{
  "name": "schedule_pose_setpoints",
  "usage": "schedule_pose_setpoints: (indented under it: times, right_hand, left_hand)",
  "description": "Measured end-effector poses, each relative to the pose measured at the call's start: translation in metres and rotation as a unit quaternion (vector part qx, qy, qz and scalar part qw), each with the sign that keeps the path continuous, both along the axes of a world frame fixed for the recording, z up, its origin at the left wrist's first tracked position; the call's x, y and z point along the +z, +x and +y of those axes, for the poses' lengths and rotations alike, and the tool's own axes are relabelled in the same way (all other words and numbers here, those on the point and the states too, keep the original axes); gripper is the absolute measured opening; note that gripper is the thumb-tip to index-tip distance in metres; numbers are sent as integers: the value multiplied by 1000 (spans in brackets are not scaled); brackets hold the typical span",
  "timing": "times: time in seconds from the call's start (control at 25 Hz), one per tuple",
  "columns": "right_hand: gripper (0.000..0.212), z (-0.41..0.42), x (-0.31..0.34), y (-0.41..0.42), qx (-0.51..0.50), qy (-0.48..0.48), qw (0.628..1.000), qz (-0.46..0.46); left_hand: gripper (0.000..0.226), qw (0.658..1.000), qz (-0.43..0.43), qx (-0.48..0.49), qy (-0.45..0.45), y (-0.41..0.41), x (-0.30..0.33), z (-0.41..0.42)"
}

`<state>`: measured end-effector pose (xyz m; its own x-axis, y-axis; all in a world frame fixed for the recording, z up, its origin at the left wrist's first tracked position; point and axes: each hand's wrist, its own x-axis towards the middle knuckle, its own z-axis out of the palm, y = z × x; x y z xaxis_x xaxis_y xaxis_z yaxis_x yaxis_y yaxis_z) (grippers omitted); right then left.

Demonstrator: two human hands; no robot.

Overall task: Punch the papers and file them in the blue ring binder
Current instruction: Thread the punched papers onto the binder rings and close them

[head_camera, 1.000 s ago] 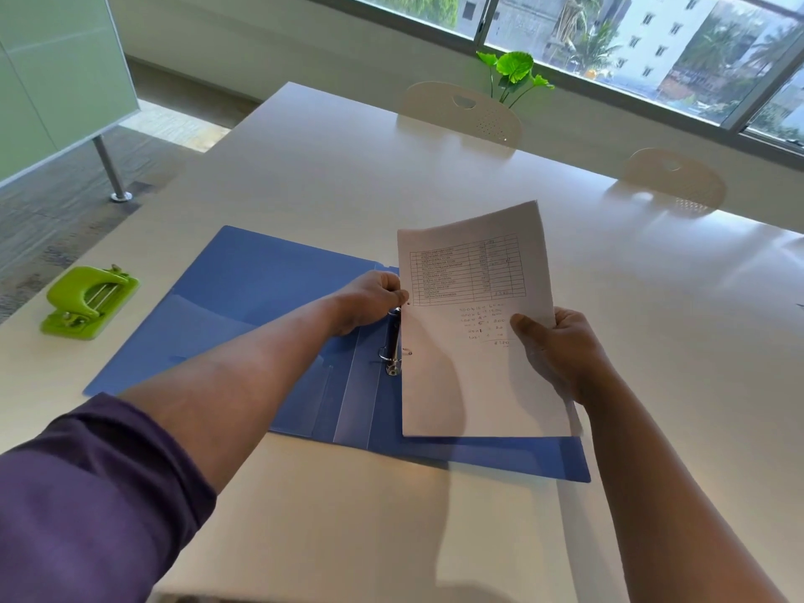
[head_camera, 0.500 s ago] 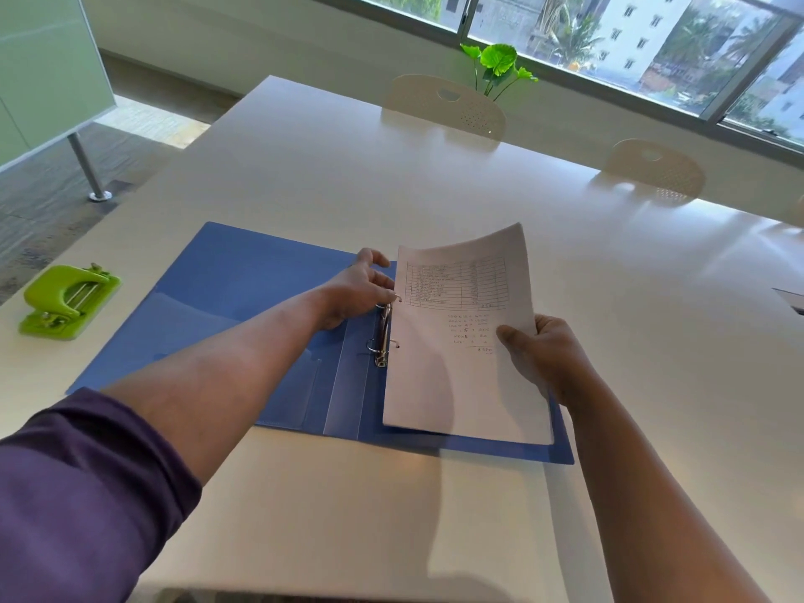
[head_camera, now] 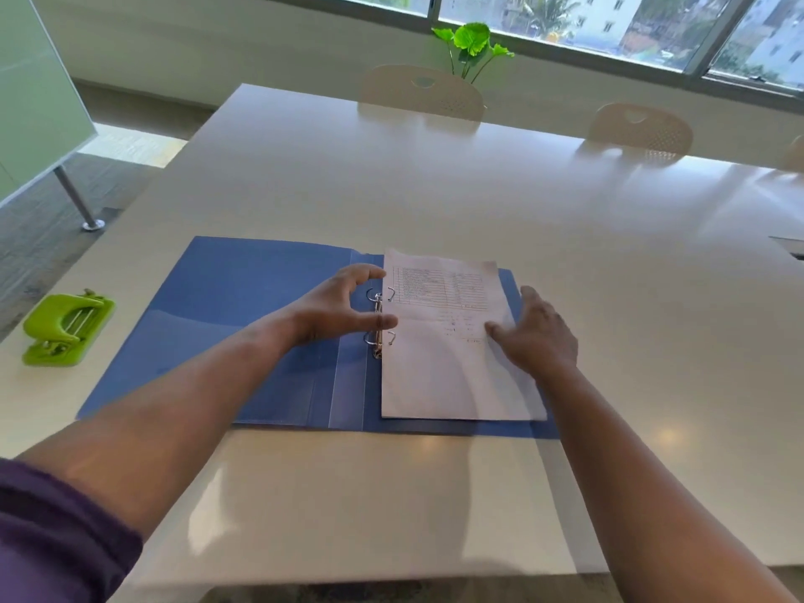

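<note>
The white printed paper sheets point(head_camera: 452, 341), held raised a second ago, are now lying flat in the open blue plastic ring binder point(head_camera: 243, 315), beside its still-open metal rings point(head_camera: 379, 317). The right hand point(head_camera: 537, 332) is pressing them with a flat, wide grip, while the left hand point(head_camera: 337, 309) is hovering loosely spread, holding nothing, by the rings, so closing them is likely next.

We have one head view, looking forward and down over the table point(head_camera: 435, 202), near the open binder point(head_camera: 243, 298).
</note>
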<state>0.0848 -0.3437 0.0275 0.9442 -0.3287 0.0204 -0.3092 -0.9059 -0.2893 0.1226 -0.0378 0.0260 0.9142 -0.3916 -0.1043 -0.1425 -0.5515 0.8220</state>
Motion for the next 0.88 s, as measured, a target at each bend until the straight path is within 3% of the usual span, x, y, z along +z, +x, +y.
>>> schedule_pose_setpoints:
  times: [0.08, 0.2, 0.28, 0.44, 0.64, 0.88]
  right_hand:
    - [74, 18, 3, -7, 28, -57, 998, -28]
    - [51, 64, 3, -24, 154, 83, 979, -103]
    - [34, 93, -5, -35, 196, 135, 965, -108]
    - [17, 117, -26, -44, 190, 145, 964, -117]
    - [22, 118, -37, -45, 197, 108, 963, -146]
    - [27, 119, -41, -48, 224, 77, 957, -166]
  left_hand:
    - [92, 999, -27, -3, 29, -16, 0, 5]
    - [91, 996, -75, 4, 41, -41, -5, 3]
    - [76, 988, -145, 21, 45, -51, -16, 0]
    - [44, 963, -251, 72, 62, -59, -38, -3]
    - [33, 934, -305, 113, 147, -66, -44, -5]
    - [20, 918, -335, 94, 189, -72, -40, -7]
